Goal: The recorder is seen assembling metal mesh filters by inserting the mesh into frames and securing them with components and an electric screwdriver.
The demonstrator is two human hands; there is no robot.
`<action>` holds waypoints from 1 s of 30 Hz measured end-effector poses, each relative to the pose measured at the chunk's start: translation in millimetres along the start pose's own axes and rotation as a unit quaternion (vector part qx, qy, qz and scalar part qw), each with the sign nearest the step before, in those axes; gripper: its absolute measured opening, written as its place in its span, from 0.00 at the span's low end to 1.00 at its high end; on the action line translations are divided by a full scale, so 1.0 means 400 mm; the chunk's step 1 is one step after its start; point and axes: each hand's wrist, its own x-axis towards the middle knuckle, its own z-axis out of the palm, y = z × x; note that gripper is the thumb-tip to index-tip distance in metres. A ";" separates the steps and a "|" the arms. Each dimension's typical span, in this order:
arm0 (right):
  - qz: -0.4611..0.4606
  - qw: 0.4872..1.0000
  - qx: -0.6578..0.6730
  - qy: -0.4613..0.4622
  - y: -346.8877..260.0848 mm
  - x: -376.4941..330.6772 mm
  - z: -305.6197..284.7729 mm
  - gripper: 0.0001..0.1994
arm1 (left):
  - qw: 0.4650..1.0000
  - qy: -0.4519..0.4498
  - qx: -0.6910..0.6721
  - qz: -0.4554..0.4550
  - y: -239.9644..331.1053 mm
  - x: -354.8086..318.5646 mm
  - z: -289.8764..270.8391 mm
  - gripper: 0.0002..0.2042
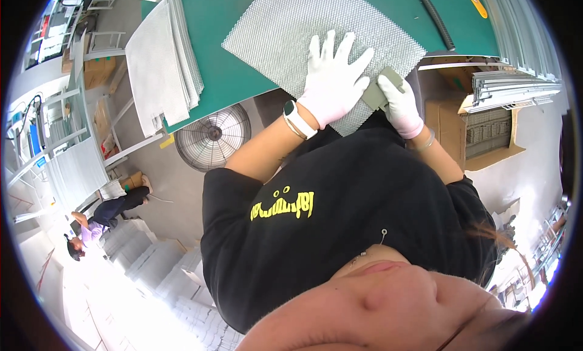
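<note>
A silvery expanded-metal mesh sheet (285, 29) lies turned at an angle on the green tabletop, its near corner hanging over the front edge. My left hand (334, 81), in a white glove, rests flat on the mesh with its fingers spread. At the sheet's near right edge, my right hand (402, 108), gloved too, grips a flat grey-green pad (375, 97). The pad sits against the mesh edge; whether it wraps around underneath is hidden. Part of it shows on both sides of my right fingers.
Stacked mesh sheets (161, 65) overhang the table's left end. A black-handled tool (438, 23) and an orange-yellow tool (475, 2) lie far right. Below stand a floor fan (214, 132) and an open carton (448, 129). Metal frame strips (510, 87) are at right. Another person (109, 211) is far left.
</note>
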 end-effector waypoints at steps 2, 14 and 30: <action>0.003 1.000 -0.017 -0.017 -0.008 -0.003 -0.014 0.10 | 1.000 0.003 -0.007 -0.005 0.012 -0.010 0.001 0.27; -0.021 0.998 -0.055 0.022 0.006 0.002 0.008 0.11 | 1.000 0.000 -0.010 -0.007 0.025 -0.014 -0.004 0.27; -0.035 0.998 0.011 0.053 0.040 0.014 0.012 0.09 | 1.000 0.003 -0.020 0.003 0.027 -0.012 -0.011 0.26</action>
